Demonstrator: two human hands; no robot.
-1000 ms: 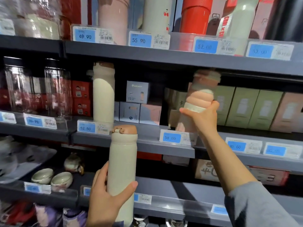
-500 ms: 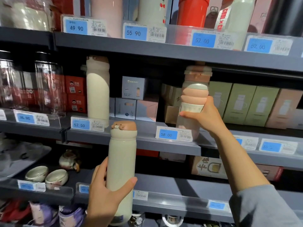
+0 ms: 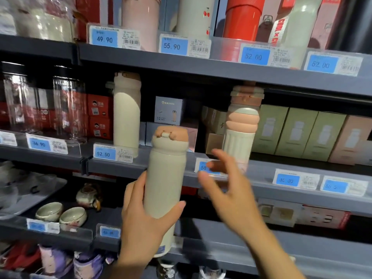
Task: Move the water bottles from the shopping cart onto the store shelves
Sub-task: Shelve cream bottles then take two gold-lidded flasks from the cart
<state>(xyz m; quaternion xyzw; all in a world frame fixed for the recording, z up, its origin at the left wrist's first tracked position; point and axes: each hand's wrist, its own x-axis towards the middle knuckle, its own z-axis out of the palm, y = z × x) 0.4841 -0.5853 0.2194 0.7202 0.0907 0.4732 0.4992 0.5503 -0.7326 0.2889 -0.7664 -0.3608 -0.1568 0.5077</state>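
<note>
Nearest, left hand (image 3: 141, 224) wrapped round tall cream steel flask w/ peach-tan flip lid (image 3: 166, 188), thumb on its right side, fingers behind; flask upright, held in front of grey mid shelf edge (image 3: 261, 178), not yet on it. Right hand (image 3: 227, 190) blurred, fingers spread, holding nothing, near the 58 price tag (image 3: 209, 168). Beyond, ribbed cream bottle w/ peach bellows collar (image 3: 241, 127) standing on that shelf; matching cream flask (image 3: 126, 111) further left. Step prob: shelving the second flask. Next calls for lifting over the tag rail, setting down in the gap btwn the two.
</note>
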